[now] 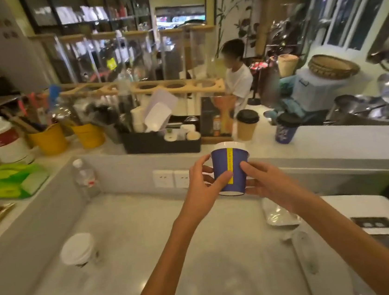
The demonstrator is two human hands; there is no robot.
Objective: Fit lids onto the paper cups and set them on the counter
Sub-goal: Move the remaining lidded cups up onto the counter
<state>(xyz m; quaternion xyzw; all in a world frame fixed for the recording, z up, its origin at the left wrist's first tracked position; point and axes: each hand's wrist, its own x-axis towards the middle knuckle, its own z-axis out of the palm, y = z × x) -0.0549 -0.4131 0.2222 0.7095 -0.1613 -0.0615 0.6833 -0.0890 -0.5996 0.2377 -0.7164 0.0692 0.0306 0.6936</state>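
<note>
I hold a blue paper cup with a yellow stripe and a white lid in the air above the lower worktop, between both hands. My left hand grips its left side and my right hand its right side. On the raised counter behind stand a brown cup with a black lid and a blue cup with a black lid. A stack of white lids sits on the lower worktop at the left.
A black organiser tray, yellow buckets and a white jar line the raised counter. A water bottle stands in the worktop's corner. Clear plastic wrapping lies to the right. A person in a white shirt stands beyond the counter.
</note>
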